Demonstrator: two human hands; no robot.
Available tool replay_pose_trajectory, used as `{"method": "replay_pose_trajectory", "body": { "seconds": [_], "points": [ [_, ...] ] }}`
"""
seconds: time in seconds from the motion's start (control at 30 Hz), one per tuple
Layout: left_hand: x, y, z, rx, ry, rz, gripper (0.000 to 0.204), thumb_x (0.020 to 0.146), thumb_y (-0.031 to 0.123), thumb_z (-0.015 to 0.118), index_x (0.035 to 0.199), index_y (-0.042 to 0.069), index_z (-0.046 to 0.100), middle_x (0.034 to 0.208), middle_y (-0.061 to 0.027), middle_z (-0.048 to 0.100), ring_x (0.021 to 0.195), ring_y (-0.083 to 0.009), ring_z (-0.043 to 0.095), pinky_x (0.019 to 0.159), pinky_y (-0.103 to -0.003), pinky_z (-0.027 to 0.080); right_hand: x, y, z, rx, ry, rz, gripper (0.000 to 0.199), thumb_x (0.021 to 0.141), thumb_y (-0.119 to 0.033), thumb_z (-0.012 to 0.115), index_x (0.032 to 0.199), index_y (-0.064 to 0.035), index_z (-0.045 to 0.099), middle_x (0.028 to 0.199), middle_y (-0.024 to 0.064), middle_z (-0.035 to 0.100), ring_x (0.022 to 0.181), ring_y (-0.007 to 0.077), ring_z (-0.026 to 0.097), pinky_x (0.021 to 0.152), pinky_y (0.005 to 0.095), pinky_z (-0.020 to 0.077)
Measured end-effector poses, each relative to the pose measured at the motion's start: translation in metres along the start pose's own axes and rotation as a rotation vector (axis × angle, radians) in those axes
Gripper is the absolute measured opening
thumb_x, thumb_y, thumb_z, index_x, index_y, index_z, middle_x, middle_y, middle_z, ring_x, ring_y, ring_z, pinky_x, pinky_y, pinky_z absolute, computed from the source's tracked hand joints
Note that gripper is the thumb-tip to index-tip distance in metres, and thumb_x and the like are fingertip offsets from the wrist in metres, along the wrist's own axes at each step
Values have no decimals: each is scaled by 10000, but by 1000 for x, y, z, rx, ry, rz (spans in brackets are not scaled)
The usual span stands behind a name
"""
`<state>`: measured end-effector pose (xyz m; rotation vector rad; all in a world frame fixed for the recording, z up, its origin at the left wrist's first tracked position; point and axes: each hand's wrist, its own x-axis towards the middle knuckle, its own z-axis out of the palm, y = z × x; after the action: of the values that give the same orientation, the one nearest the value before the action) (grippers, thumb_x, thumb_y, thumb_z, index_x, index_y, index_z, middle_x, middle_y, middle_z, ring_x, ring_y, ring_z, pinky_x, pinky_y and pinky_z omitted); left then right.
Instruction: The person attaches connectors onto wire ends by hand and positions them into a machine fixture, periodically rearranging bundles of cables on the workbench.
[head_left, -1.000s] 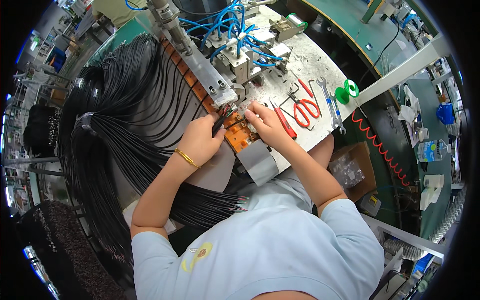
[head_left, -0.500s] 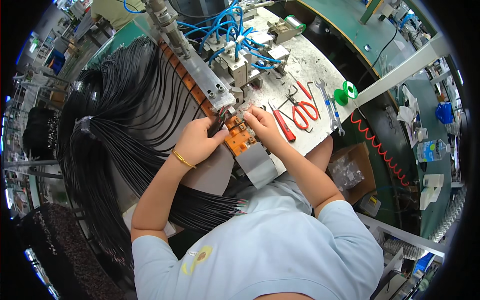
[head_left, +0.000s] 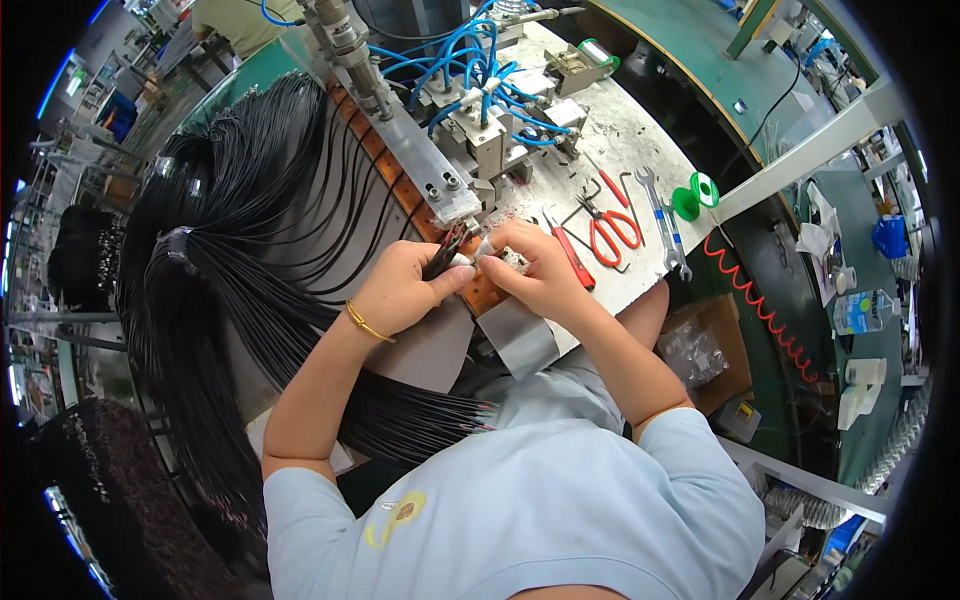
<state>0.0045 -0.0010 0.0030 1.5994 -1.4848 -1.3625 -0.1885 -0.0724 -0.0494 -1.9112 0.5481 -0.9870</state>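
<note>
My left hand (head_left: 405, 290) grips the end of a black cable (head_left: 443, 255) with coloured wire tips, just below the metal press fixture (head_left: 420, 165). My right hand (head_left: 535, 270) pinches a small white connector (head_left: 515, 260) right beside those wire tips. Both hands meet over an orange-brown plate (head_left: 485, 292) at the bench edge. A gold bangle sits on my left wrist. A large fan of black cables (head_left: 240, 250) spreads to the left, and another bundle (head_left: 420, 420) lies across my lap.
Red-handled scissors (head_left: 612, 228), a red screwdriver (head_left: 570, 255), wrenches (head_left: 665, 220) and a green spool (head_left: 695, 197) lie on the speckled bench (head_left: 620, 140) to the right. Blue air hoses (head_left: 470, 60) loop over the machine. A red coiled hose (head_left: 765, 310) hangs at right.
Both hands have stayed at the fixture's lower end; the fingers have shifted slightly, bringing the cable end and the white connector closer together.
</note>
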Motion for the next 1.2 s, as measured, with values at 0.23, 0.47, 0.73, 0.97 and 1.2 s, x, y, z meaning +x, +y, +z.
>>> {"method": "replay_pose_trajectory", "body": {
  "seconds": [0.23, 0.47, 0.73, 0.97, 1.2],
  "points": [
    [-3, 5, 15, 188, 233, 133, 172, 859, 141, 655, 843, -24, 609, 655, -36, 573, 620, -67, 494, 570, -268, 420, 2, -14, 3, -219, -23, -69, 75, 790, -71, 647, 835, -34, 600, 753, 55, 587, 797, 203, 567, 767, 330, 415],
    [-3, 7, 11, 91, 147, 99, 153, 886, 147, 618, 850, -1, 607, 681, 11, 560, 644, -39, 488, 593, -220, 416, 2, -8, -6, -293, -10, -83, 123, 851, -145, 591, 804, -35, 567, 718, 67, 555, 758, 213, 551, 771, 338, 395],
    [12, -20, -5, 210, 210, 407, 210, 855, 178, 658, 908, -24, 641, 655, -73, 571, 602, -91, 485, 563, -273, 410, 1, 0, 0, 236, -105, 384, 221, 911, -203, 543, 811, -6, 544, 712, 97, 534, 690, 247, 520, 674, 339, 407],
    [1, 1, -2, 183, 200, 128, 251, 830, 210, 683, 868, -36, 651, 632, -76, 602, 553, -118, 509, 543, -291, 422, -1, 36, 2, -181, 3, 207, 242, 910, -199, 544, 782, 3, 512, 676, 114, 516, 655, 221, 504, 619, 317, 394],
    [9, -12, 4, 103, 180, 127, 255, 842, 217, 680, 807, -33, 646, 620, -53, 611, 553, -86, 507, 527, -282, 416, -4, 35, 0, -318, 66, 228, 179, 862, -162, 562, 765, -12, 548, 697, 126, 559, 688, 271, 552, 662, 357, 404]
  ]
}}
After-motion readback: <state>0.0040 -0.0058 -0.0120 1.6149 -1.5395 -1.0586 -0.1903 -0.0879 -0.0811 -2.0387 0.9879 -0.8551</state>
